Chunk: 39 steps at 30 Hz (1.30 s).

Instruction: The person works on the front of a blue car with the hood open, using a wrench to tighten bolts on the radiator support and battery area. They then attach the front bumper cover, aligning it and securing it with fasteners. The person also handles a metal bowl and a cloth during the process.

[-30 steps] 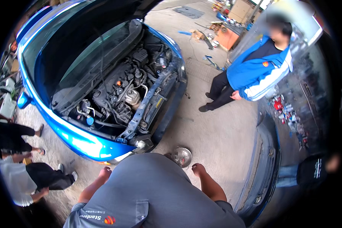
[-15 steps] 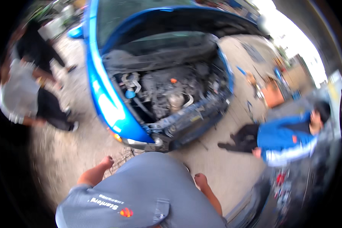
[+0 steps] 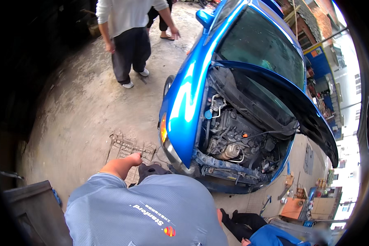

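Note:
My left hand hangs beside my grey shirt, over the concrete floor and left of the car's front bumper. Its fingers curl closed, and whatever they may hold is hidden. My right hand is out of sight; only a sliver of skin shows at the shirt's right edge. In front of me stands a blue car with its hood raised. The engine lies uncovered, with an orange cap on top and a blue cap near the left fender. Neither hand touches the car.
A person in a white top stands at the far left, with another person's dark-clad legs behind. A person in a blue jacket is at the lower right. A metal grate lies in the floor near my left hand. An orange box stands right.
My view has turned left, so the car now sits further right. My right hand has left the picture. The person in blue appears lower, and the person in white appears higher.

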Available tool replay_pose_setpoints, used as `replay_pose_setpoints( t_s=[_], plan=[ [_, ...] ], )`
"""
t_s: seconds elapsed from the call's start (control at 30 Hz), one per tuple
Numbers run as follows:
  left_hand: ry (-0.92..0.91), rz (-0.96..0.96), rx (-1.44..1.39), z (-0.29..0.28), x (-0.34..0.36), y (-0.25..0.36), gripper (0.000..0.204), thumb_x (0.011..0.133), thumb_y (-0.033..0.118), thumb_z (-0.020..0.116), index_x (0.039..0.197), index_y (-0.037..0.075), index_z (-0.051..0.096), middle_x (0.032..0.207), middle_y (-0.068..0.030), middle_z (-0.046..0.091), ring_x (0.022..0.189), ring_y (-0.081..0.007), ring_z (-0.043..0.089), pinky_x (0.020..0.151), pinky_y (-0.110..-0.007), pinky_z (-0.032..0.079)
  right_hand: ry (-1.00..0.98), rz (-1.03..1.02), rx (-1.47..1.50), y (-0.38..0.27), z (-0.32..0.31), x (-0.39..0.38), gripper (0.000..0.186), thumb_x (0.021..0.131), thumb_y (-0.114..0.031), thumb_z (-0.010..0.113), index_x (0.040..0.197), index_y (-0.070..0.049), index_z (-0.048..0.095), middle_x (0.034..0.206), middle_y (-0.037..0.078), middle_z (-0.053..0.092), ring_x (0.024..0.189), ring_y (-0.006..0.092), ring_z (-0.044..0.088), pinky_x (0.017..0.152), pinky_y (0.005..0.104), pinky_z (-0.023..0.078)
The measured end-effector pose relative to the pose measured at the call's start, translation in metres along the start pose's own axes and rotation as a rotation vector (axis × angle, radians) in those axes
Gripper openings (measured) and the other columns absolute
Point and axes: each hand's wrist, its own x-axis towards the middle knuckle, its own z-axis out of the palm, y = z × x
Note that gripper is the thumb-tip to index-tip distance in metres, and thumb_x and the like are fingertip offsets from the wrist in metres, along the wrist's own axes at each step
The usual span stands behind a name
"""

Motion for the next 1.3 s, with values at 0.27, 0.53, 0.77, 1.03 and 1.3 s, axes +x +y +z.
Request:
replay_pose_setpoints(
  t_s=[0.27,0.53,0.77,1.03,1.3],
  plan=[
    [0.080,-0.077,-0.071,0.027,0.023,-0.034,0.038,0.084,0.022,0.057,0.118,0.007,0.066,0.123,-0.0197,0.064,0.117,-0.0329,0.060,0.099,-0.041,0.048,0.054,-0.102,-0.061,0.061,0.017,0.077,0.034,0.086,-0.023,0.063,0.113,-0.002,0.065,0.095,0.016,0.071,0.089,0.0272,0.068,0.079,0.0351,0.052],
    [0.023,-0.056,-0.044,-0.005,0.017,-0.014,0.041,0.084,0.018,0.056,0.122,0.005,0.063,0.128,-0.0218,0.061,0.122,-0.0338,0.057,0.101,-0.041,0.046,0.048,-0.112,-0.033,-0.031,-0.026,0.012,0.034,0.083,-0.020,0.065,0.113,-0.003,0.064,0.085,0.014,0.070,0.081,0.0265,0.068,0.075,0.0364,0.052],
    [0.056,0.012,0.041,-0.021,0.029,0.006,0.037,0.082,0.019,0.061,0.114,0.002,0.065,0.117,-0.0231,0.065,0.113,-0.0364,0.062,0.096,-0.042,0.049,0.088,0.153,0.130,-0.013,-0.001,-0.016,0.039,0.081,-0.015,0.062,0.119,-0.005,0.061,0.091,0.016,0.071,0.088,0.0302,0.069,0.080,0.0394,0.053],
    [0.040,0.096,0.262,-0.031,0.069,0.029,0.033,0.080,0.012,0.058,0.110,0.003,0.067,0.109,-0.0227,0.068,0.107,-0.0363,0.064,0.092,-0.041,0.051,0.224,0.355,0.188,0.071,0.049,-0.017,0.039,0.082,-0.017,0.062,0.120,-0.008,0.062,0.102,0.018,0.070,0.095,0.0322,0.068,0.084,0.0411,0.053],
    [0.016,0.240,0.401,-0.005,0.065,0.148,0.030,0.083,0.016,0.059,0.110,0.005,0.067,0.108,-0.0214,0.069,0.105,-0.0365,0.065,0.091,-0.042,0.051,0.174,0.494,0.321,0.131,0.034,-0.019,0.041,0.081,-0.021,0.061,0.120,-0.007,0.062,0.116,0.019,0.066,0.113,0.0348,0.061,0.097,0.0411,0.048]
  ],
)
